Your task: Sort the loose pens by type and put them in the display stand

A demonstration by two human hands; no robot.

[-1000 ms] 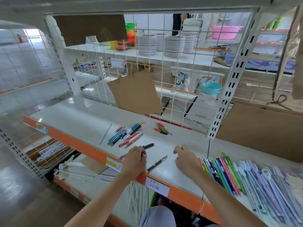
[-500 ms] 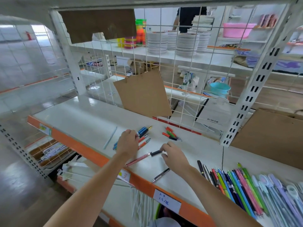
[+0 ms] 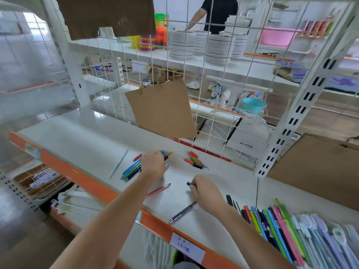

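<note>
Loose pens lie on the white shelf (image 3: 81, 140). My left hand (image 3: 154, 164) rests over a bunch of blue and green pens (image 3: 132, 169), fingers curled on them. My right hand (image 3: 206, 191) pinches a small black pen cap (image 3: 189, 183). A pink pen (image 3: 158, 190) lies between my arms. A dark pen (image 3: 181, 212) lies below my right hand. Short red and green pens (image 3: 195, 161) sit farther back. Sorted pens in a row (image 3: 272, 222) fill the right side.
A wire grid (image 3: 194, 74) backs the shelf, with a brown paper bag (image 3: 163, 109) hanging on it. A white upright post (image 3: 303, 94) stands at right, cardboard (image 3: 318, 167) behind it. A clear thin stick (image 3: 118, 164) lies left. A person stands beyond the grid.
My left hand has reached farther back onto the blue and green pens. My right hand has pulled the black cap off the pink pen, which now lies apart.
</note>
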